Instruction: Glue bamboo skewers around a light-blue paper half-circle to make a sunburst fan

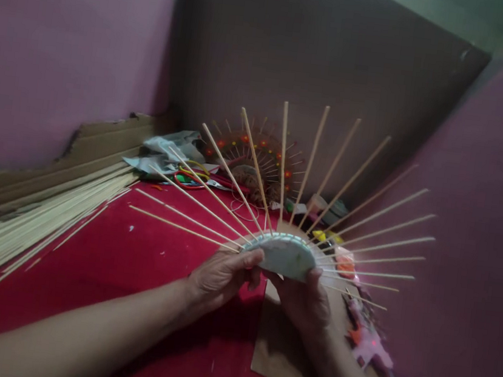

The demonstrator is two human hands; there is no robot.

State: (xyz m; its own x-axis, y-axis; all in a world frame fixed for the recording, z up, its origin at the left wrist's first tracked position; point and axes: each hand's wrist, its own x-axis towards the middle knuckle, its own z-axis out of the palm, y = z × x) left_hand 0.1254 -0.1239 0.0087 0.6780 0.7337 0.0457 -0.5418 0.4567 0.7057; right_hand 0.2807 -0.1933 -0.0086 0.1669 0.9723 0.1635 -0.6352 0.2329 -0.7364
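Observation:
Between my two hands is a pale half-round piece with thin wooden sticks fanning out from its curved edge like rays. My left hand grips its left end, thumb lying on the flat face. At the right end, my right hand holds the same piece, its thumb at the corner and its fingers mostly hidden underneath. The half-round is held up above a red cloth and a cardboard sheet.
A large bundle of loose sticks lies at left on the red cloth. Scissors and a plastic bag are behind. A decorated stick fan leans at the back. A pink glue gun rests right of the cardboard.

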